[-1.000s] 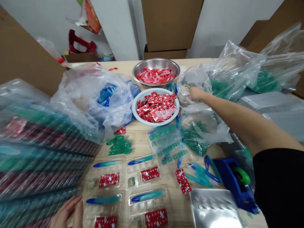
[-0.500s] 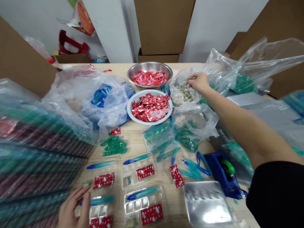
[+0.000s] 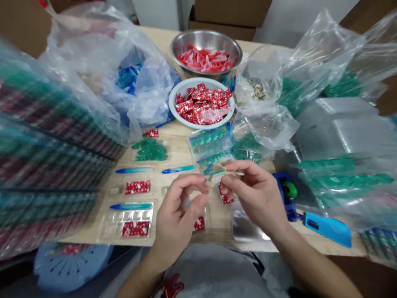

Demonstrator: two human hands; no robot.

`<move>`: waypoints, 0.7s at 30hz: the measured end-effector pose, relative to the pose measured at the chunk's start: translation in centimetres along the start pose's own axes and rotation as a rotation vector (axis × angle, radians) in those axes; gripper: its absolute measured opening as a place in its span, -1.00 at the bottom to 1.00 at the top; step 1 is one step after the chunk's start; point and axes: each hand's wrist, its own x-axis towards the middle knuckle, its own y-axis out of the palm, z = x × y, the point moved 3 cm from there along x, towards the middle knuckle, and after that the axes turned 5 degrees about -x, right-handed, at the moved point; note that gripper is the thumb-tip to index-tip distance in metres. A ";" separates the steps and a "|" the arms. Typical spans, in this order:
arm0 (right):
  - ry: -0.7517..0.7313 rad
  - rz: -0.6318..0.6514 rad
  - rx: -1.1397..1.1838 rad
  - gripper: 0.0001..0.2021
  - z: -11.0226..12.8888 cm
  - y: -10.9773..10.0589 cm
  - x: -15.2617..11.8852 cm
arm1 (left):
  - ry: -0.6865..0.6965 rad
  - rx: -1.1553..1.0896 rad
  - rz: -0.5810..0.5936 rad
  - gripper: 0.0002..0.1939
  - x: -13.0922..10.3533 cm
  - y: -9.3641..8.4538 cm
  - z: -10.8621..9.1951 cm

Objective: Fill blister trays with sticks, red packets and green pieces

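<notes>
Over the middle of the table, my right hand (image 3: 254, 190) pinches several small, thin, pale green and tan pieces (image 3: 231, 171) between thumb and fingers. Facing it, my left hand (image 3: 180, 211) has its thumb and fingers curled together at the pieces' near end; blur hides what its fingertips grip. Below the hands lie clear blister trays (image 3: 105, 225) with blue pens (image 3: 132, 206) and red patterned packets (image 3: 135, 228). One small pale piece (image 3: 116, 190) sits in a left tray. More such pieces (image 3: 257, 90) fill an open plastic bag at the back.
A steel bowl (image 3: 173, 51) of red and pink pieces stands behind a white bowl (image 3: 173, 114) of red packets. Stacked filled trays (image 3: 56, 145) rise at left. Green pieces (image 3: 150, 150) lie in a pile. A blue tape dispenser (image 3: 283, 194) and blue box cutter (image 3: 327, 229) are at right.
My right hand has come back from the bag of pale pieces, carrying some. My left hand has lifted from the left trays to meet it. The view has tilted downward.
</notes>
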 end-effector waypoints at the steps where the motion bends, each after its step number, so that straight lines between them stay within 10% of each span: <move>1: -0.040 -0.025 -0.006 -0.88 -0.7 0.3 -0.5 | -0.009 -0.010 -0.022 -0.87 -0.1 0.0 -0.1; 15: -0.273 -0.077 -0.139 -0.78 -2.3 0.3 -3.2 | -0.051 0.062 -0.024 -0.82 -1.7 -0.1 -0.5; 21: -0.133 -0.008 0.074 -0.84 -3.7 0.5 -3.2 | 0.034 0.033 -0.012 -0.88 -1.5 -0.3 -0.6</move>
